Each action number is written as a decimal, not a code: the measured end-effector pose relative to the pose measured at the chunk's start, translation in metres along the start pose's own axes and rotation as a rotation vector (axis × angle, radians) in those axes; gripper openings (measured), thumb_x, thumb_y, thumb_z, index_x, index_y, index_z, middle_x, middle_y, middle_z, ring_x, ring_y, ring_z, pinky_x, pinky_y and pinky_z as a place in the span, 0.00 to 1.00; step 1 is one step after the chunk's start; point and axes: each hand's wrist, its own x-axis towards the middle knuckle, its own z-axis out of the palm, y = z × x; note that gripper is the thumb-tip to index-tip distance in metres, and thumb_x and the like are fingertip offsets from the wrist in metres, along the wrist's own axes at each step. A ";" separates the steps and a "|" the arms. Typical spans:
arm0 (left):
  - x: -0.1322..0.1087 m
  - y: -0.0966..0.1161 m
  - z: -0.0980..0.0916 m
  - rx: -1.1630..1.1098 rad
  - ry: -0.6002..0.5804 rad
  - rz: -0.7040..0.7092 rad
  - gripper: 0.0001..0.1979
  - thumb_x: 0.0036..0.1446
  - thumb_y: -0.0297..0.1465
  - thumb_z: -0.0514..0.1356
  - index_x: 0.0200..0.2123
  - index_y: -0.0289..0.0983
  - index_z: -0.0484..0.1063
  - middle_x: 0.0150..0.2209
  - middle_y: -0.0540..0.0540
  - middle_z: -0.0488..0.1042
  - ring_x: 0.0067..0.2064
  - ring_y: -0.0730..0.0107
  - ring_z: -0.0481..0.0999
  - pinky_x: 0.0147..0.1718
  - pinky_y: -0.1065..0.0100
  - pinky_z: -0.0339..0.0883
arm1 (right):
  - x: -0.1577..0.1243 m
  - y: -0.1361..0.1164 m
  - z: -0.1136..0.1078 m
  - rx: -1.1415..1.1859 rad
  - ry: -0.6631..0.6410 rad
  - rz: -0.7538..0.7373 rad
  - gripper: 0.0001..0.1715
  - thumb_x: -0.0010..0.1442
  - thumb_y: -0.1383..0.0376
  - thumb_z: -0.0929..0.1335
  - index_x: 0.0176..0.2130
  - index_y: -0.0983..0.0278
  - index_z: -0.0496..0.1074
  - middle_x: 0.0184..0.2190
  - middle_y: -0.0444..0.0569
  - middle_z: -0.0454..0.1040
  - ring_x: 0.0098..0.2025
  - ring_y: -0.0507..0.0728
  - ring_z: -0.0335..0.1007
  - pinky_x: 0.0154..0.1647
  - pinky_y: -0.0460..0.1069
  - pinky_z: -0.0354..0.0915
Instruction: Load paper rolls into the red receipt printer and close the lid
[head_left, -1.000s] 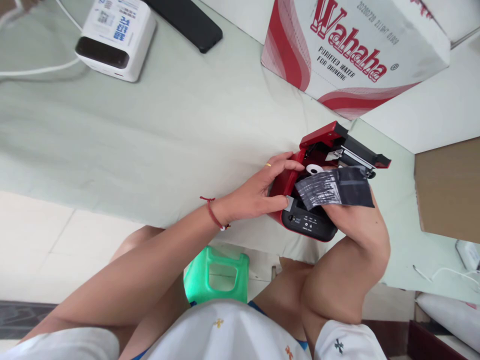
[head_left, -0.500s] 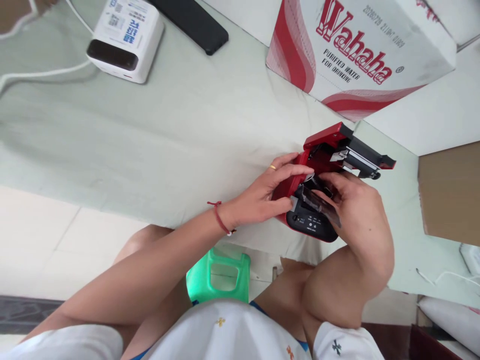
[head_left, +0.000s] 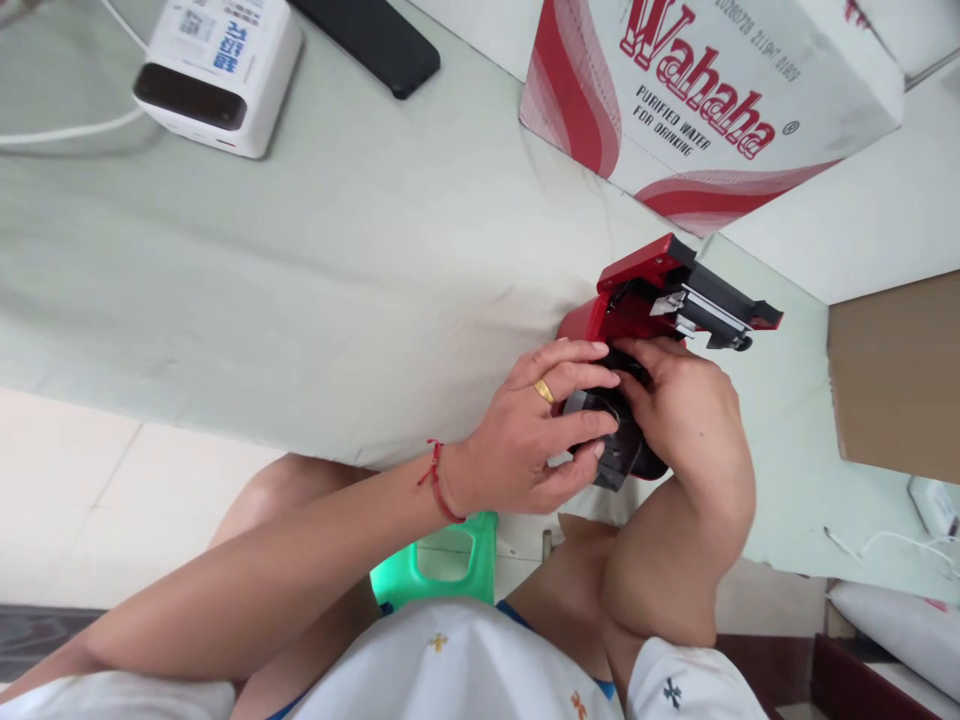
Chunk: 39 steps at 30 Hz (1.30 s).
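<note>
A small red and black machine (head_left: 581, 320), like a label printer, stands on the cloth-covered table with its lid (head_left: 645, 262) raised. A metal-and-black roller assembly (head_left: 705, 315) hangs from the lid. My right hand (head_left: 686, 410) reaches inside, fingers closed around a black roll that they mostly hide. My left hand (head_left: 551, 420), with a gold ring, lies over the near side, its thumb and fingers curled on a dark glossy strip of film (head_left: 616, 462). The strip comes from the roll area and covers part of the black front panel. The fingertips of both hands nearly meet.
A white carton (head_left: 697, 110) with red lettering stands behind the machine. A black phone (head_left: 375, 45) and a white device (head_left: 221, 80) with a cable lie at the back left. Brown cardboard (head_left: 896, 375) is at the right. A green stool (head_left: 442, 560) stands below the table edge.
My left hand has moved from the machine's red side onto the dark film, which now hangs down over the front panel. My right hand stays inside, shifted slightly.
</note>
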 end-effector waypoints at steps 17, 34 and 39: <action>-0.004 0.027 0.018 0.352 0.034 0.251 0.07 0.79 0.27 0.65 0.47 0.42 0.85 0.48 0.55 0.94 0.55 0.74 0.89 0.73 0.64 0.76 | -0.024 0.029 -0.018 0.185 0.561 -0.153 0.30 0.84 0.58 0.68 0.79 0.61 0.74 0.75 0.65 0.79 0.78 0.77 0.72 0.80 0.79 0.64; -0.002 0.014 0.008 0.007 0.064 0.038 0.27 0.72 0.33 0.60 0.71 0.37 0.74 0.63 0.39 0.90 0.71 0.55 0.85 0.84 0.49 0.60 | -0.073 0.015 -0.040 -0.080 0.222 -0.345 0.20 0.84 0.67 0.65 0.58 0.69 0.87 0.53 0.56 0.93 0.48 0.67 0.94 0.44 0.57 0.85; 0.003 0.005 0.003 -0.140 0.081 -0.240 0.25 0.81 0.30 0.53 0.75 0.44 0.72 0.60 0.42 0.91 0.65 0.54 0.89 0.78 0.44 0.67 | -0.069 0.004 -0.038 -0.198 0.272 -0.334 0.23 0.85 0.67 0.64 0.48 0.68 0.88 0.34 0.51 0.91 0.27 0.61 0.87 0.25 0.53 0.68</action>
